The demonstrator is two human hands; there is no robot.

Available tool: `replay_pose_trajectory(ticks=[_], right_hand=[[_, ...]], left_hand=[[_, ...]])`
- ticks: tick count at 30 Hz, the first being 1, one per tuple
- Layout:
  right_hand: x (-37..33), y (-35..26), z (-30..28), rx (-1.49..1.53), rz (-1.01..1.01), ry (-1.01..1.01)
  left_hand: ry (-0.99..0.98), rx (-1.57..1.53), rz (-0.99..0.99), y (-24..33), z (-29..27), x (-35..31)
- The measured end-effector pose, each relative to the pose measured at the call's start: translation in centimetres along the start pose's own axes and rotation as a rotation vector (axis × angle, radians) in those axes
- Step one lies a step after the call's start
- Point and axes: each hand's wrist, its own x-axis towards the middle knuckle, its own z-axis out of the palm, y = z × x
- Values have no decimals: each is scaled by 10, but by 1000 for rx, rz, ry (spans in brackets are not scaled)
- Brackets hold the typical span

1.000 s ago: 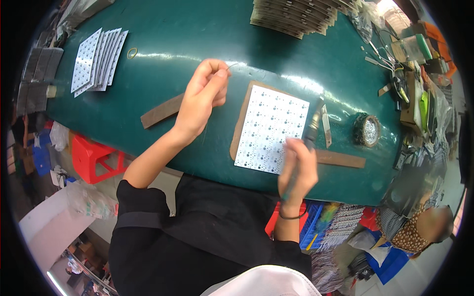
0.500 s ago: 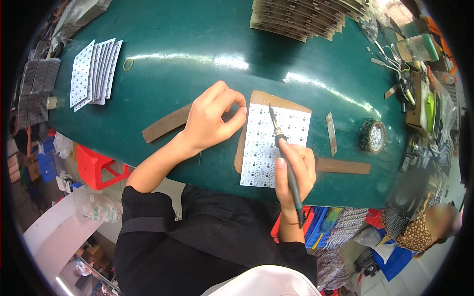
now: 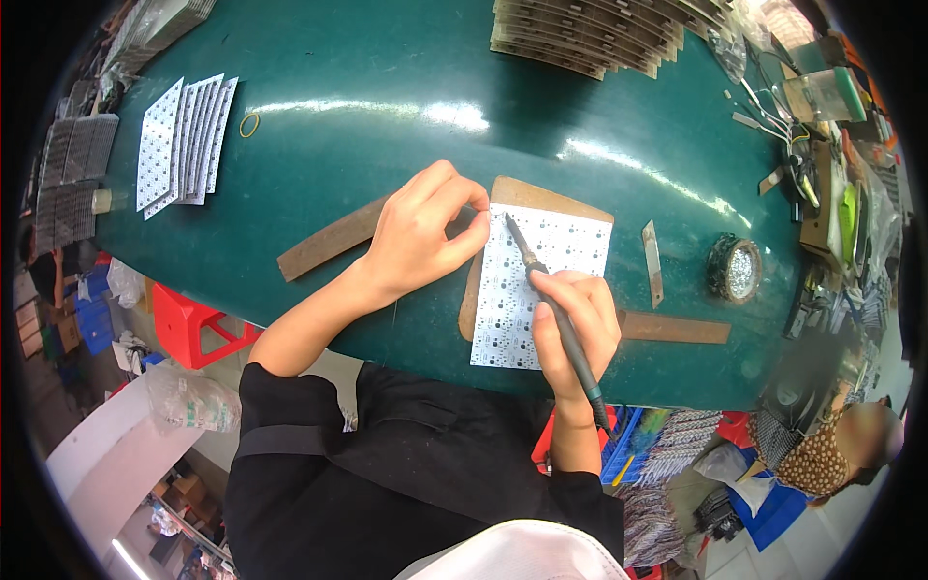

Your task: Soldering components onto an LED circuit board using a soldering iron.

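Round dark container (image 3: 717,272) with silvery filling, right of white board (image 3: 507,298) on brown plate (image 3: 556,196), right hand (image 3: 592,324) grasping soldering iron (image 3: 574,350), tip moved since earlier toward board's upper-left corner, left hand (image 3: 414,234) with fingertips pinched, content too small to tell

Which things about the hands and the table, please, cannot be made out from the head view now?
- Right end of the left brown strip: hidden behind the left hand.
- Middle of the brown backing board: covered by the white board.
- Whether the tip of the soldering iron in the right hand touches that board: too small.
- Top of the panel stack: cut off by the upper edge.
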Motion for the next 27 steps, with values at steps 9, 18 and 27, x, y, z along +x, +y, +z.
replay_pose_trajectory(ticks=[9, 18, 27], right_hand=[[0, 2, 1, 24, 30, 14], [-3, 2, 2, 37, 1, 17], [-14, -4, -2, 12, -2, 13]], left_hand=[[-17, -5, -17, 1, 1, 0], [-44, 6, -43, 0, 2, -1], [-62, 17, -13, 4, 0, -6]])
